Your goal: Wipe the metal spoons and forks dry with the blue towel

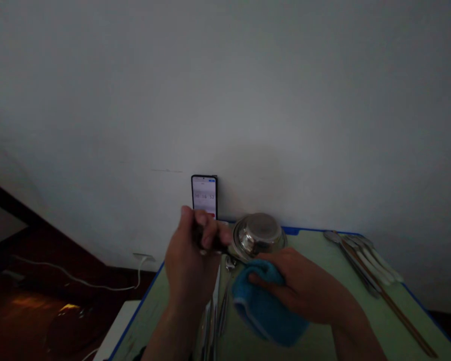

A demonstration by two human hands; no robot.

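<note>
My left hand (197,245) is raised in front of the phone, its fingers curled round one end of a thin dark utensil (235,256) whose kind I cannot make out. My right hand (302,286) grips a blue cloth (265,306), pressed round the other end of that utensil. Just behind the hands, a shiny metal bowl (261,233) rests upside down. Below and between my hands, several long metal utensils (223,311) lie on the light green tabletop (311,250), partly hidden by my left forearm.
A phone (205,193) showing a timer stands upright against the wall (225,100). At the table's right lie a large spoon (355,265), brown chopsticks (402,318) and several white-handled utensils (379,263). A white cable (97,286) trails on the left.
</note>
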